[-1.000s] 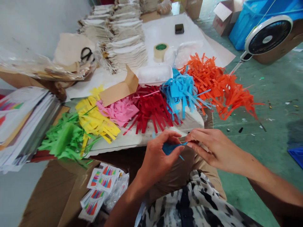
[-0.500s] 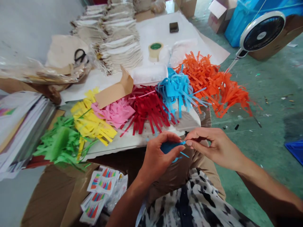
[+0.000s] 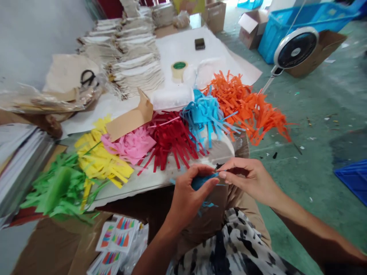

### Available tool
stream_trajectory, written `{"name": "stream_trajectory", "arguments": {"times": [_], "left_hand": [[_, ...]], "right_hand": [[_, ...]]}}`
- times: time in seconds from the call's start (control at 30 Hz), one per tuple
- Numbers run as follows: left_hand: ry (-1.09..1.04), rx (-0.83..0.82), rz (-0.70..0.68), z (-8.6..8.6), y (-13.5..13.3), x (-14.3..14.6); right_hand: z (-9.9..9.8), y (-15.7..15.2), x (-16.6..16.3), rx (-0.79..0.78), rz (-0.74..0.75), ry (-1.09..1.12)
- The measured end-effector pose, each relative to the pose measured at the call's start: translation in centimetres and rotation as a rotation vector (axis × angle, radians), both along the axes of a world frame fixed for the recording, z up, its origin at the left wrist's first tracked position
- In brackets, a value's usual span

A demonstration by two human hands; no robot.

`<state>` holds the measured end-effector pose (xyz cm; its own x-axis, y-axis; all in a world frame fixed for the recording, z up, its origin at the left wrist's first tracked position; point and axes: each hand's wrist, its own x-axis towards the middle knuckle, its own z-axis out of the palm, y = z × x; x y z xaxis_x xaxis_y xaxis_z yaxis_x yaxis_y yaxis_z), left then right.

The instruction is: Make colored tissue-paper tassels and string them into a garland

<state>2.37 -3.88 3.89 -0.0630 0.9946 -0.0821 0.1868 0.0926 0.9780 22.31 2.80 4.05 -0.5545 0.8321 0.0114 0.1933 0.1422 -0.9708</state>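
Observation:
My left hand [image 3: 187, 196] is closed around a blue paper tassel [image 3: 200, 182], held above my lap just off the table's front edge. Some of its thin strips hang below the palm. At the tassel's narrow tip, the thumb and forefinger of my right hand [image 3: 249, 179] are pinched together; fine detail between those fingertips is too small to see. Along the table edge lie heaps of fringed paper: green [image 3: 61, 183], yellow [image 3: 104, 162], pink [image 3: 133, 143], dark red [image 3: 173, 139], light blue [image 3: 205, 112] and orange [image 3: 246, 109].
A piece of brown card [image 3: 126, 124] rests over the pink heap. Behind are a tape roll [image 3: 178, 72], stacked off-white bundles [image 3: 137, 72] and black-handled scissors [image 3: 87, 78]. A fan [image 3: 296, 49] stands at right. Printed cards [image 3: 117, 236] lie in a box below the table.
The view has shifted, so the table's things appear lower and further left. Both hands stay together at the tassel, which is turned slightly, with more strips showing below.

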Motion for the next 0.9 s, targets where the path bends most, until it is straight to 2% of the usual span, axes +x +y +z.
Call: {"name": "stream_trajectory", "arguments": {"times": [0.1, 0.23, 0.4, 0.53, 0.67, 0.8, 0.87, 0.9], "left_hand": [[0.060, -0.038, -0.106, -0.2, 0.2, 0.2], [0.019, -0.130, -0.200, -0.5, 0.2, 0.6], [0.043, -0.143, -0.256, -0.5, 0.1, 1.2], [0.001, -0.151, -0.269, -0.8, 0.5, 2.2], [-0.031, -0.132, -0.293, -1.6, 1.8, 3.5], [0.024, -0.103, -0.322, -2.5, 3.4, 4.3], [0.087, -0.067, -0.332, -2.9, 4.0, 4.4], [0.130, -0.035, -0.332, -3.0, 4.3, 4.2]], "right_hand": [[-0.1, 0.0, 0.3, 0.070, 0.029, 0.007], [0.1, 0.2, 1.1, 0.092, 0.062, 0.015], [0.7, 0.7, 2.6, 0.129, -0.021, -0.041], [1.0, 0.6, 3.0, 0.005, -0.106, -0.013], [0.7, 1.7, 3.5, -0.174, -0.252, 0.096], [1.4, 5.2, 5.6, -0.236, -0.452, 0.156], [2.4, 7.3, 6.8, -0.209, -0.586, 0.240], [3.1, 8.3, 7.4, -0.136, -0.682, 0.286]]}}
